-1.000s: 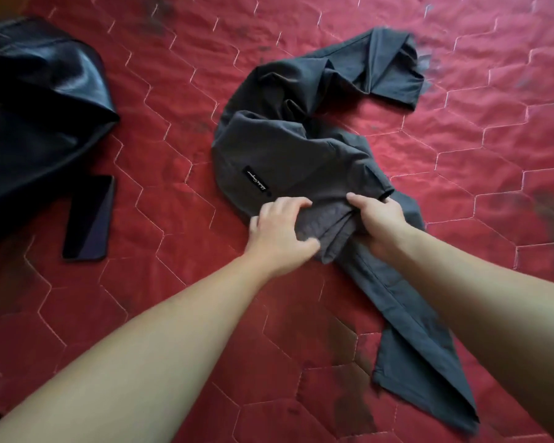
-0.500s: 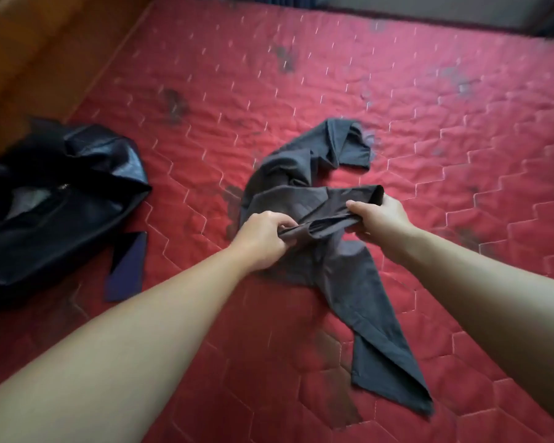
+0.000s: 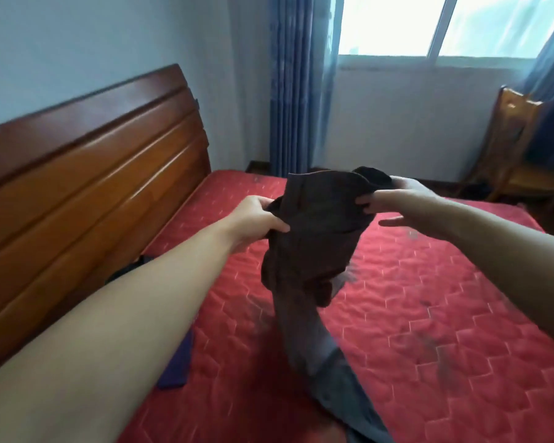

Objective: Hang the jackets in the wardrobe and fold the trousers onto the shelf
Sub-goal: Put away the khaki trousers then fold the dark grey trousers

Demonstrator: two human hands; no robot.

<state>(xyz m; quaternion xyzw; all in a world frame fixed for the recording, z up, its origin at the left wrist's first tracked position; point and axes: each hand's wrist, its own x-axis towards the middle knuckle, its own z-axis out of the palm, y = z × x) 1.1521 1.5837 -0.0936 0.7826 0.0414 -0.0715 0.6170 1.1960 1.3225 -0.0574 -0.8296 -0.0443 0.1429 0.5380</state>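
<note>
Trousers [image 3: 314, 238], limp dark-grey cloth

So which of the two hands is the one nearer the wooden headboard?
The left hand: it grips the trousers at the waist on the side toward the headboard. The right hand pinches the opposite end, toward the chair.

Charcoal-grey trousers [image 3: 314, 238] dead centre, looking browner up top. Beneath them the mattress cover [image 3: 429, 314] is bright red, quilted in pale hexagon stitching, with dark smudges out at four o'clock. At nine o'clock, the headboard [image 3: 93, 174] is glossy orange-brown, with a darker red-brown top. Blue curtain [image 3: 298, 91] at twelve. Honey-yellow wooden chair [image 3: 518, 148] at two.
</note>
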